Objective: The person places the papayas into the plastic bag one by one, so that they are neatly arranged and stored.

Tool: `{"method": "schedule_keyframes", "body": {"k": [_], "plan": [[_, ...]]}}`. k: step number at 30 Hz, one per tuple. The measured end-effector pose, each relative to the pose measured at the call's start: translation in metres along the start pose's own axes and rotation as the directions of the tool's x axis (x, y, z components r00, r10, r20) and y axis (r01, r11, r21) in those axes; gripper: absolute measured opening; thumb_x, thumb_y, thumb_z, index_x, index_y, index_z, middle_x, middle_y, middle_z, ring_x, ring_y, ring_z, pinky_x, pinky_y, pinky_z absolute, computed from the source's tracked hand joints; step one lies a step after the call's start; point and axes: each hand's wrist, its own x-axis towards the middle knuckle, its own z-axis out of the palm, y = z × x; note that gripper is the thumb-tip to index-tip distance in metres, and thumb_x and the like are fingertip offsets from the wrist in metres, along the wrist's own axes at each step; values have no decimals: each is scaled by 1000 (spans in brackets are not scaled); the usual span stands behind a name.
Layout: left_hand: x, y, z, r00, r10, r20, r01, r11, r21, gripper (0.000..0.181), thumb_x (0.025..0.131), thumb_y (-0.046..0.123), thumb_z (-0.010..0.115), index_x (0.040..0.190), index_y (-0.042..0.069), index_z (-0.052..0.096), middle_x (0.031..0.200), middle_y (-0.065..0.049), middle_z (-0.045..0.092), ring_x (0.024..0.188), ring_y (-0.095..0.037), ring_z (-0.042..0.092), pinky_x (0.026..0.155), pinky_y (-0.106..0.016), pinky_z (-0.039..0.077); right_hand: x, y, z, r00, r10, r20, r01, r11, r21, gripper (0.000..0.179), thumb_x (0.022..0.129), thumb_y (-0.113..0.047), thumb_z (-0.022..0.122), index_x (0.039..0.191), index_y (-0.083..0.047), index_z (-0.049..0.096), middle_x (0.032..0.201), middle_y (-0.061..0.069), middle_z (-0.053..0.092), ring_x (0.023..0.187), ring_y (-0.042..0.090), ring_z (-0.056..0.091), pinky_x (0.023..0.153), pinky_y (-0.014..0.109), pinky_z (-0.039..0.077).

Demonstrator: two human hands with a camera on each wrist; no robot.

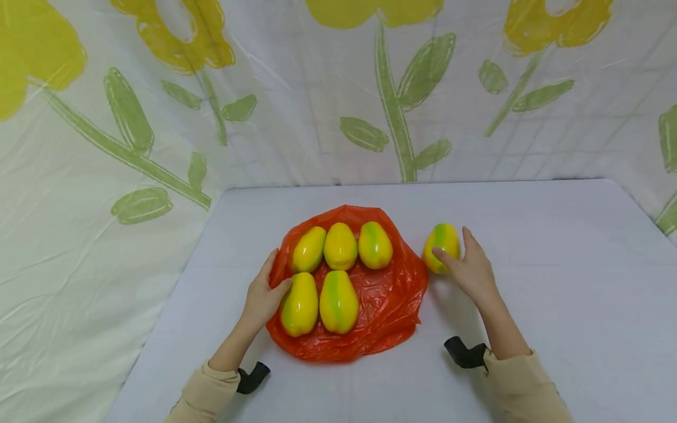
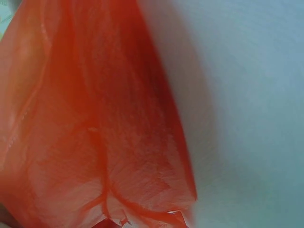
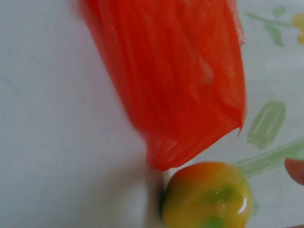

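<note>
In the head view a red plastic bag (image 1: 378,296) lies spread open on the white table, with several glossy yellow-green papayas (image 1: 339,302) inside it. My left hand (image 1: 263,296) holds the bag's left rim, thumb on the inner side over a papaya and fingers outside. Another papaya (image 1: 441,244) is on the table, right of the bag. Around it is my right hand (image 1: 472,275), thumb in front and fingers apart on the far right side. In the right wrist view a fingertip (image 3: 295,170) stands apart from the papaya (image 3: 211,199). The left wrist view shows mostly the bag's wall (image 2: 104,109).
The white table (image 1: 571,305) stretches out around the bag. A pale curtain (image 1: 296,117) printed with yellow flowers hangs behind it and on the left. Black curved pieces (image 1: 465,352) are fixed at both wrists, beside the beige sleeves (image 1: 520,382).
</note>
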Motion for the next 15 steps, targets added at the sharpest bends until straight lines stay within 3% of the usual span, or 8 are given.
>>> {"method": "schedule_keyframes", "body": {"k": [5, 9, 15], "plan": [[-1, 1, -1, 1000, 2, -1, -2, 1000, 8, 67, 96, 6, 50, 155, 6, 19, 154, -23, 30, 128, -41, 42, 104, -56, 38, 10, 4, 3, 1000, 12, 19, -11, 1000, -11, 87, 96, -33, 52, 150, 11, -1, 155, 34, 6, 141, 50, 11, 111, 63, 16], [-1, 1, 0, 1000, 2, -3, -2, 1000, 7, 67, 96, 7, 51, 155, 6, 19, 154, -22, 30, 128, -41, 42, 104, -56, 38, 16, 6, 6, 999, 32, 28, -32, 999, 4, 88, 96, -33, 52, 150, 12, -2, 154, 35, 9, 137, 50, 22, 110, 63, 22], [-1, 1, 0, 1000, 2, -5, -2, 1000, 9, 67, 96, 6, 51, 155, 5, 19, 154, -23, 30, 128, -41, 41, 104, -57, 37, 22, 10, 11, 999, 39, 29, -40, 999, 29, 87, 94, -34, 56, 148, 14, 8, 139, 36, 33, 116, 45, 41, 99, 58, 39]]}}
